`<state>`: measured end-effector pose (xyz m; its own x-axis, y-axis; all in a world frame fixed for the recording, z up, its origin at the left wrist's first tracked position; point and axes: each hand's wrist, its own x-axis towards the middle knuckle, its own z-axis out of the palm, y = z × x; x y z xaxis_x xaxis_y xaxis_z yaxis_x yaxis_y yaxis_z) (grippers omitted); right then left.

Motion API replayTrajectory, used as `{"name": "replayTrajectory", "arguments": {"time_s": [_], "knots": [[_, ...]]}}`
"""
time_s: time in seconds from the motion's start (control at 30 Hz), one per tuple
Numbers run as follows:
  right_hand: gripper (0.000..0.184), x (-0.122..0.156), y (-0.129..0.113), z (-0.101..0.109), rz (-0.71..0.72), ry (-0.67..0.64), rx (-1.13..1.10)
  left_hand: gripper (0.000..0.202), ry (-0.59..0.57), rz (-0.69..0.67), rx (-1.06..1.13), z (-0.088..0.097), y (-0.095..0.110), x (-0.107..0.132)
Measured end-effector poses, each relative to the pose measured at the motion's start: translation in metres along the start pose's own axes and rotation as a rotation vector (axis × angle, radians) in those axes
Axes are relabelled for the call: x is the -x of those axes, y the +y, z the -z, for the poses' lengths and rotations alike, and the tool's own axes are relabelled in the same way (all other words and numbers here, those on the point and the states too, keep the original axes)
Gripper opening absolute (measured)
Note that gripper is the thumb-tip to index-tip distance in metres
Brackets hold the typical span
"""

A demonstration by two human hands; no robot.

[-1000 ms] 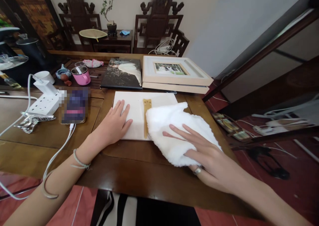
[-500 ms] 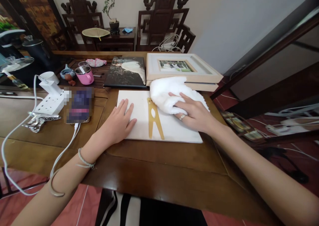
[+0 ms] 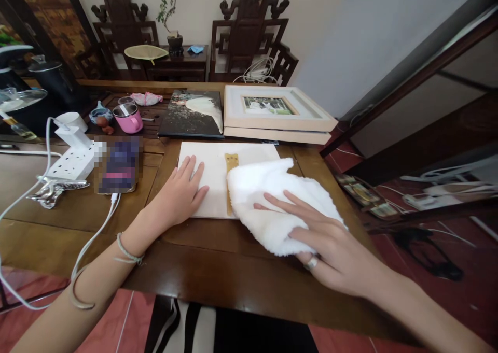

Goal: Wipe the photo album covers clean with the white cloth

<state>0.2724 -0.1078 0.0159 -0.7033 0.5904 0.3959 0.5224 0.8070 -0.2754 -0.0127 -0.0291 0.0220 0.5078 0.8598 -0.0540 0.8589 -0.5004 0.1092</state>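
Observation:
My left hand (image 3: 182, 188) lies flat on the left side of a white board (image 3: 212, 158), fingers spread. On the board is a gold-coloured flat hanger piece (image 3: 232, 159), its lower right part covered by the cloth. My right hand (image 3: 322, 239) holds a fluffy white cloth (image 3: 268, 187), which is draped over the board's right half and hangs past its near edge. The fingers press into the cloth, and part of them is hidden in its folds.
Behind the board are a dark photo panel (image 3: 193, 115) and stacked light wooden picture frames (image 3: 272, 119). Left stand a phone (image 3: 120, 164) on a cable, a white power strip (image 3: 73, 161), and a pink mug (image 3: 128, 118). The wooden table (image 3: 218, 270) ends just before my lap.
My right hand has drawn the white cloth toward me, over the gold-coloured piece and past the board's near edge. My left hand stays on the board.

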Motion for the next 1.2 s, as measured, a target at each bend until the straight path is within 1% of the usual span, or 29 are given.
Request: {"name": "replayTrajectory", "arguments": {"time_s": [0.1, 0.17, 0.23, 0.3, 0.37, 0.43, 0.5, 0.63, 0.7, 0.77, 0.87, 0.93, 1.03, 1.13, 1.2], "knots": [[0.02, -0.015, 0.025, -0.007, -0.062, 0.016, 0.044, 0.059, 0.011, -0.006, 0.011, -0.003, -0.002, 0.0], [0.022, -0.03, 0.04, -0.013, -0.133, 0.025, 0.091, 0.059, 0.014, -0.007, 0.016, -0.004, -0.003, -0.001], [0.026, -0.048, 0.05, -0.019, -0.22, 0.033, 0.134, 0.059, 0.011, -0.01, 0.018, -0.004, -0.004, -0.001], [0.03, -0.065, 0.054, -0.025, -0.33, 0.041, 0.17, 0.059, 0.005, -0.01, 0.014, -0.004, -0.004, -0.002], [0.033, -0.077, 0.049, -0.031, -0.426, 0.049, 0.197, 0.059, 0.006, -0.011, 0.008, -0.005, -0.004, -0.003], [0.037, -0.082, 0.038, -0.037, -0.452, 0.051, 0.203, 0.059, 0.019, -0.017, 0.008, -0.006, -0.004, -0.004], [0.04, -0.078, 0.021, -0.04, -0.395, 0.046, 0.177, 0.059, 0.04, -0.025, 0.015, -0.008, -0.004, -0.005], [0.036, -0.058, -0.017, -0.035, -0.161, 0.0, 0.074, 0.056, 0.038, -0.04, 0.035, -0.008, -0.007, -0.004], [0.031, -0.049, -0.028, -0.03, -0.06, -0.046, 0.039, 0.056, 0.031, -0.046, 0.055, -0.008, -0.008, -0.003], [0.027, -0.044, -0.029, -0.025, 0.004, -0.08, 0.022, 0.056, 0.048, -0.056, 0.076, -0.008, -0.01, -0.001], [0.026, -0.045, -0.014, -0.021, 0.043, -0.107, 0.016, 0.055, 0.066, -0.065, 0.08, -0.007, -0.01, -0.001], [0.03, -0.052, 0.002, -0.021, 0.024, -0.111, 0.033, 0.055, 0.047, -0.051, 0.062, -0.006, -0.008, -0.001], [0.038, -0.071, 0.026, -0.022, -0.068, -0.103, 0.089, 0.058, 0.018, -0.017, 0.026, -0.003, -0.005, -0.001], [0.036, -0.092, 0.046, -0.025, -0.195, -0.116, 0.153, 0.059, 0.01, -0.009, 0.008, -0.002, -0.004, 0.0], [0.036, -0.103, 0.053, -0.029, -0.264, -0.119, 0.194, 0.058, 0.015, -0.017, 0.01, -0.002, -0.004, 0.0]]}}
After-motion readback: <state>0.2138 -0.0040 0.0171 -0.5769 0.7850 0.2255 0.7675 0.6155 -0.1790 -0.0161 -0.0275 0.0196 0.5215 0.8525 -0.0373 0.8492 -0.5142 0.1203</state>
